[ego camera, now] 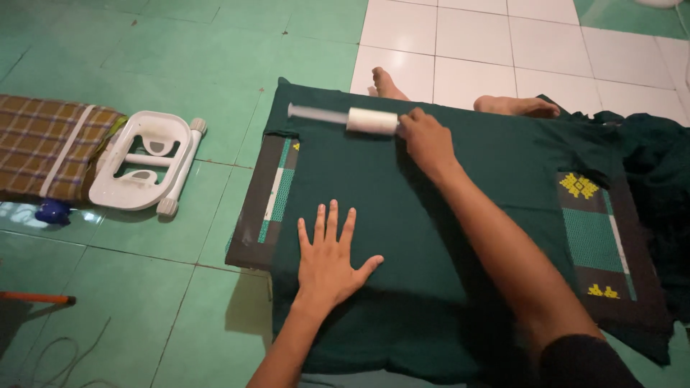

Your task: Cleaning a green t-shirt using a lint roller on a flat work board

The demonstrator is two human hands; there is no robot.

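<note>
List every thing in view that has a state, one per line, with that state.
Dark green garment: spread flat on the floor.
Lint roller: lying on the garment, held at one end.
Right hand: closed on the lint roller.
Left hand: open, fingers spread, pressed flat on the garment.
White plastic stool: tipped over on the green tiles.
Plaid cloth: folded, lying on the floor.

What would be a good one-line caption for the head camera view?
Right hand holds a lint roller on a dark green garment while the left hand presses it flat.
</note>
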